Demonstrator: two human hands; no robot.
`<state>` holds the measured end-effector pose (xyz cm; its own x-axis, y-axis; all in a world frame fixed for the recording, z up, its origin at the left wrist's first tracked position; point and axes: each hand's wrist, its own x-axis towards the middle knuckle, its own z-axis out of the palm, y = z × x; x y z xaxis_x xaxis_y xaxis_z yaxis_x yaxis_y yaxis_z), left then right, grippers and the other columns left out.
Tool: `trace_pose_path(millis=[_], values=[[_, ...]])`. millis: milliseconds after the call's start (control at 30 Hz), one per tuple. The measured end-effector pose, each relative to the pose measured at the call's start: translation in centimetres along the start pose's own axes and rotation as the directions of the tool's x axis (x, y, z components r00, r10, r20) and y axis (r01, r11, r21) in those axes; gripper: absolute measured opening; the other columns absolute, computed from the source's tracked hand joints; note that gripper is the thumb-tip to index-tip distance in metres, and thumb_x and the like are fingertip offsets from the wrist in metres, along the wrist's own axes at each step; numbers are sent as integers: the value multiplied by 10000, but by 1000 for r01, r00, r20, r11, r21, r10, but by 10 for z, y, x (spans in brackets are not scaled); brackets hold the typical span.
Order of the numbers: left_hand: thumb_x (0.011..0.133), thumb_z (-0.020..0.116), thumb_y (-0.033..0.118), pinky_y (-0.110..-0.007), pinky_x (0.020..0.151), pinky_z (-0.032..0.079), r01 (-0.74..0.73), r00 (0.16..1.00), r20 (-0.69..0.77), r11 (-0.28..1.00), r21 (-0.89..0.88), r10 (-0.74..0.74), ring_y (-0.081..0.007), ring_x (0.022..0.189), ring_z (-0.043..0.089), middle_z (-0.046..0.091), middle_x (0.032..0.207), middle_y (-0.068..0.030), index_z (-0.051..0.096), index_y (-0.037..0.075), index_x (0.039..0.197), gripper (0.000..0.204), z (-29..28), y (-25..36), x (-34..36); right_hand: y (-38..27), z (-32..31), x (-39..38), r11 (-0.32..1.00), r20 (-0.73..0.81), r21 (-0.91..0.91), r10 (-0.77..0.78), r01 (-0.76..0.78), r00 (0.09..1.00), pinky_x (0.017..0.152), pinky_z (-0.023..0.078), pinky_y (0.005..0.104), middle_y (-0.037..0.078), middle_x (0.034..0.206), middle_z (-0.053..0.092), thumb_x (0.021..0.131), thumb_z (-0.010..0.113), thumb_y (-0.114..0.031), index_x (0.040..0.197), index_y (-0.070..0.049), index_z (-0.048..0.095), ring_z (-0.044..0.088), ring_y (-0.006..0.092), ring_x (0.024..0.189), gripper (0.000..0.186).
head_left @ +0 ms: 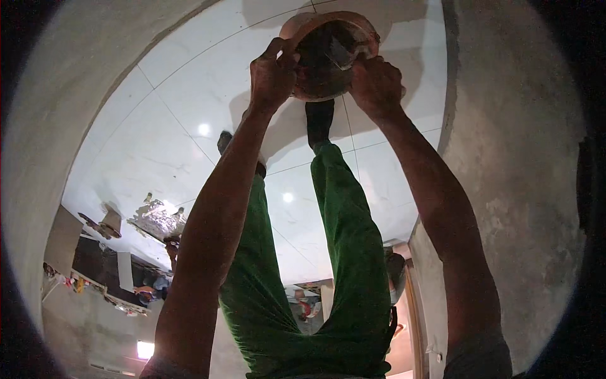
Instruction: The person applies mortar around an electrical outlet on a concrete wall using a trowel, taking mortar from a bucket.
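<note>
A round, reddish-brown tub with a dark, stained inside is at the top middle of the head view. My left hand is closed around its left rim, thumb on top. My right hand grips the right side of the rim, knuckles turned outward. Inside the tub lies a flat greyish piece; its kind is unclear. Both arms are stretched out straight. Whether the tub hangs above the floor or rests on it, I cannot tell.
Glossy white floor tiles lie under my dark-shod foot and green trousers. Bare grey walls stand on both sides. Toward the lower left are a grey, rough-looking heap, a brown object and a dark, cluttered unit.
</note>
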<state>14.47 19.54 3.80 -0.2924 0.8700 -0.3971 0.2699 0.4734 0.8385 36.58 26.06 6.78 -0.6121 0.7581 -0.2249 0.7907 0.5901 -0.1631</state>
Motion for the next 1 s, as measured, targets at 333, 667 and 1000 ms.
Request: trace_pose_path(millis=[333,667,1000], values=[[981,697,171,-342,712,566,122,992,24,991,49,-123,-147,800,704,745,896,-113,662,64,1085,154,2,23,-3,-4,-43,-5,965,272,-113,259,-237,927,647,599,466,201,859,679,798,725,-154,1029,-41,695,749,332,751,260],[952,706,113,-407,746,588,34,998,46,998,62,-37,-287,866,760,747,961,-157,638,43,1101,178,14,20,-10,12,31,-21,969,180,-77,244,-234,953,603,579,459,160,736,688,819,706,-217,895,-46,701,734,326,687,187],[983,705,96,-341,820,567,7,998,66,1000,23,-9,-163,939,698,751,1067,-125,626,48,1084,137,-2,-5,-15,-8,28,-32,866,249,388,230,-314,941,688,606,455,175,772,731,715,806,-309,817,-43,731,751,340,729,295]])
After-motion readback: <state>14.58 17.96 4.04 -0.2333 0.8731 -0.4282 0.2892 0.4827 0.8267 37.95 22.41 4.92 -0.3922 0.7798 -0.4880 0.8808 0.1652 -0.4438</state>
